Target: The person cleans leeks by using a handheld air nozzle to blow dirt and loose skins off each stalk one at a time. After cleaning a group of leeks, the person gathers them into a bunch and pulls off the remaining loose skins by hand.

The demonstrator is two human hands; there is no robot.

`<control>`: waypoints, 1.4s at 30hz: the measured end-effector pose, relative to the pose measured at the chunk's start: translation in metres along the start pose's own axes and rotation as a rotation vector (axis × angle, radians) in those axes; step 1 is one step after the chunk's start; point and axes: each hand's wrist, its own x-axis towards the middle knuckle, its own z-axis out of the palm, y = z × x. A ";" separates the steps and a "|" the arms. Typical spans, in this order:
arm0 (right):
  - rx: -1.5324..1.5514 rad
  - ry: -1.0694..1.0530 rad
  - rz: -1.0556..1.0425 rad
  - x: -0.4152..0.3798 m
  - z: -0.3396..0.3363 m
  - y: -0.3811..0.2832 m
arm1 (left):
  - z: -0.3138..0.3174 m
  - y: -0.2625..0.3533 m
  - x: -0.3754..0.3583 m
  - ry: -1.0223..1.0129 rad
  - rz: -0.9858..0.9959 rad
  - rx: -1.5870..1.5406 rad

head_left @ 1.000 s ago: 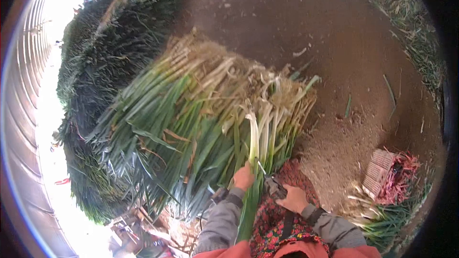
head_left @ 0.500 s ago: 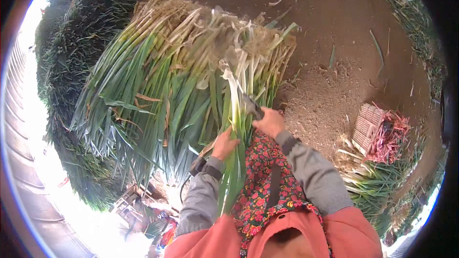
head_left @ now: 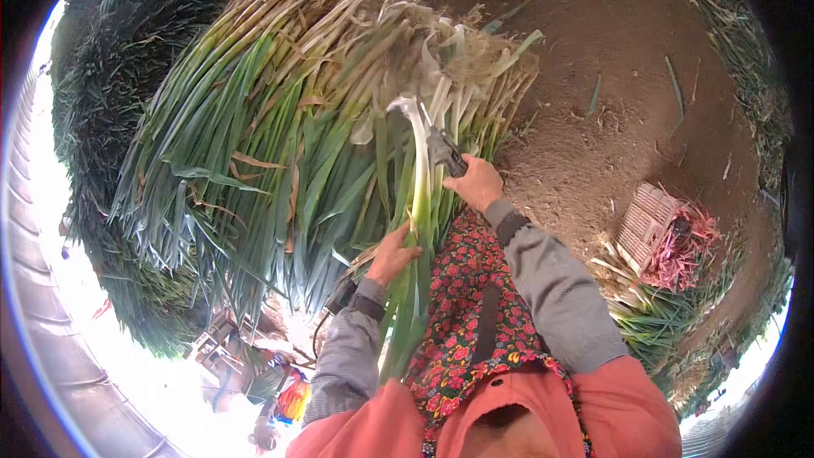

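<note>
My left hand (head_left: pixel 393 256) is closed round the green leaves of a long green onion (head_left: pixel 420 153), whose white shank points away from me and bends left at its tip. Closed in my right hand (head_left: pixel 477 182) is a dark air gun (head_left: pixel 444 153). Its thin nozzle lies close beside the white shank, on the right. Beneath and beyond both hands spreads a large heap of green onions (head_left: pixel 280 127), roots at the far side and leaves toward me. Pale skins near the shank's tip look blurred.
A dark green stack (head_left: pixel 110 110) rises on the left. On the right, a woven basket (head_left: pixel 649 225) holds pink strips (head_left: pixel 678 254), with more green onions (head_left: pixel 649 318) lying by it. Brown soil (head_left: pixel 602 42) stretches beyond. A floral apron (head_left: pixel 475 305) covers my lap.
The view has shifted slightly, and the heap sits higher and further left. The onion's tip looks whiter and less ragged. The air gun remains beside the shank.
</note>
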 end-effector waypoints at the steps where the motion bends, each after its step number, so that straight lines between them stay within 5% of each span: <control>1: 0.004 0.007 0.001 0.000 -0.005 -0.002 | -0.003 0.002 0.000 -0.013 0.003 -0.029; 9: -0.063 0.056 -0.002 0.013 0.004 -0.008 | -0.016 -0.006 0.001 -0.049 -0.017 -0.213; 12: -0.008 -0.054 0.039 0.002 -0.005 -0.014 | -0.022 -0.019 0.003 0.051 -0.003 0.150; 16: -0.060 -0.233 -0.042 -0.095 -0.021 -0.002 | -0.037 0.037 0.013 0.332 -0.139 0.547; 24: 0.115 -0.069 0.041 -0.097 -0.019 0.002 | -0.033 0.001 0.042 0.304 -0.037 0.661; 28: 0.043 -0.295 -0.077 -0.080 -0.020 -0.023 | -0.072 -0.003 0.058 0.213 0.072 0.604; 31: 0.054 -0.139 -0.065 -0.058 -0.019 -0.033 | -0.136 -0.001 0.091 0.810 0.306 0.908; 33: 0.038 -0.158 -0.157 -0.055 -0.018 -0.046 | -0.179 0.041 0.096 0.789 0.007 1.032; 35: -0.016 -0.186 -0.201 -0.051 -0.012 -0.051 | -0.210 0.016 0.126 0.786 -0.101 1.051; 42: -0.086 -0.148 -0.158 -0.028 -0.010 -0.050 | -0.213 0.023 0.158 0.726 -0.185 1.197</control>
